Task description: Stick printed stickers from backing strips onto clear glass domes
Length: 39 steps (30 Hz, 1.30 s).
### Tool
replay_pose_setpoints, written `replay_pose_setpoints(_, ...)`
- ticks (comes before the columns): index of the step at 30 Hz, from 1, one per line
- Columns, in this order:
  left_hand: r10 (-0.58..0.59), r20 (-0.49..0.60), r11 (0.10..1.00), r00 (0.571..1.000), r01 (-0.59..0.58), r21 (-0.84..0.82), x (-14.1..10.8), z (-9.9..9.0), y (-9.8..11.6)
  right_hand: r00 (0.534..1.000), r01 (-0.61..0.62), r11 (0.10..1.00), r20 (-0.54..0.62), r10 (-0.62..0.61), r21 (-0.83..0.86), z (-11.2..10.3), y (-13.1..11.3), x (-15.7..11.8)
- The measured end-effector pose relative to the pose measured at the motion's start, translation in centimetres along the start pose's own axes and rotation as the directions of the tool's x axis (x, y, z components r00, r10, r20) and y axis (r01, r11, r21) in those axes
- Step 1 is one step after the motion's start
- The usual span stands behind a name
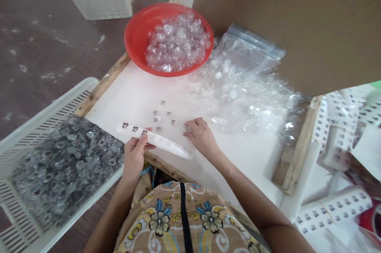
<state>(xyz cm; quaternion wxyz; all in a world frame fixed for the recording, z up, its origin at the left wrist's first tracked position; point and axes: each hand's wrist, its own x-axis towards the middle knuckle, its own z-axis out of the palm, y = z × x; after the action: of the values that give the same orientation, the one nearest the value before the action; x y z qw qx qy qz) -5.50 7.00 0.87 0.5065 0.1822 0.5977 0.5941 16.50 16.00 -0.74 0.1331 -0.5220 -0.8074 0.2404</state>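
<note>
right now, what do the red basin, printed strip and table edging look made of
Red basin: probably plastic, smooth, slightly glossy, one even colour.
Printed strip: likely coated paper or film; thin, with a shine toward one end.
Table edging: wood, apparently unfinished, with uneven brown patches.

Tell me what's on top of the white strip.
Three printed stickers show toward one end of the white strip. The left hand's thumb lies on it, hiding what's beneath.

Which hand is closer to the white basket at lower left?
Left. The left hand, pinching the printed strip, is just right of the lower-left basket; the right hand is farther right, over the white tabletop.
</note>
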Motion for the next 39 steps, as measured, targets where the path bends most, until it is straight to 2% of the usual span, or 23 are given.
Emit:
replay_pose_setpoints(4,-0.013,0.000,1.000,1.000,0.013,0.019,0.1,0.6,0.2,1.000,0.009,0.996,0.010,-0.010,0.086,0.7,-0.5,0.3)
replay_pose_setpoints(8,-0.018,-0.018,0.999,1.000,0.018,0.026,0.0,0.7,0.5,0.995,-0.087,0.964,0.068,0.072,0.253,0.7,-0.6,1.2)
replay_pose_setpoints(10,-0.015,-0.023,1.000,1.000,0.016,0.025,0.0,0.6,0.5,0.992,-0.122,0.959,0.069,0.108,0.256,0.4,-0.3,1.2)
replay_pose_setpoints(13,-0.017,-0.007,0.999,1.000,0.017,0.043,0.1,0.7,0.3,0.990,-0.141,0.976,0.003,0.143,0.168,-0.5,-0.6,1.1)
replay_pose_setpoints(14,-0.021,0.003,0.998,1.000,0.021,0.058,0.1,0.7,0.3,0.990,-0.135,0.977,-0.022,0.140,0.165,-0.9,-1.1,1.1)
replay_pose_setpoints(16,-0.038,0.027,0.994,0.999,0.035,0.106,0.0,1.0,0.3,0.994,-0.088,0.961,-0.036,0.101,0.262,-1.4,-2.7,1.3)
replay_pose_setpoints(19,-0.065,0.073,0.969,0.995,0.045,0.243,-0.2,1.6,0.7,1.000,0.003,0.846,0.020,-0.016,0.533,-1.5,-5.9,2.0)
replay_pose_setpoints(21,-0.066,0.104,0.942,0.992,0.027,0.333,-0.4,1.9,1.1,0.997,0.028,0.776,0.038,-0.067,0.630,-1.0,-7.5,2.3)
replay_pose_setpoints(23,-0.072,0.128,0.929,0.989,0.020,0.371,-0.5,1.9,1.3,0.997,0.044,0.768,0.023,-0.077,0.639,-0.3,-8.4,2.2)
replay_pose_setpoints(25,-0.096,0.150,0.931,0.984,0.035,0.364,-0.5,1.7,1.2,0.996,0.088,0.796,-0.028,-0.089,0.599,0.3,-8.7,1.6)
replay_pose_setpoints(27,-0.137,0.189,0.933,0.972,0.062,0.353,-0.5,1.6,1.0,0.988,0.151,0.801,-0.092,-0.120,0.579,0.4,-8.6,1.1)
replay_pose_setpoints(29,-0.157,0.228,0.932,0.961,0.068,0.355,-0.6,1.5,0.9,0.988,0.155,0.747,-0.113,-0.107,0.646,0.0,-8.0,0.8)
replay_pose_setpoints(31,-0.152,0.247,0.933,0.957,0.056,0.356,-0.7,1.5,1.0,0.996,0.068,0.656,-0.090,-0.001,0.752,-1.0,-6.7,0.9)
replay_pose_setpoints(33,-0.131,0.240,0.938,0.962,0.043,0.343,-0.7,1.5,1.4,0.985,-0.051,0.606,-0.060,0.161,0.794,-2.2,-4.9,1.2)
replay_pose_setpoints(35,-0.124,0.217,0.946,0.968,0.050,0.320,-0.7,1.3,1.7,0.956,-0.158,0.642,-0.046,0.289,0.751,-3.0,-2.8,1.2)
replay_pose_setpoints(36,-0.121,0.200,0.950,0.972,0.055,0.307,-0.7,1.2,1.8,0.949,-0.202,0.669,-0.026,0.314,0.715,-3.1,-1.8,1.2)
replay_pose_setpoints(39,-0.119,0.165,0.954,0.979,0.067,0.291,-0.5,0.7,1.9,0.952,-0.274,0.715,0.075,0.297,0.644,-2.4,0.2,0.7)
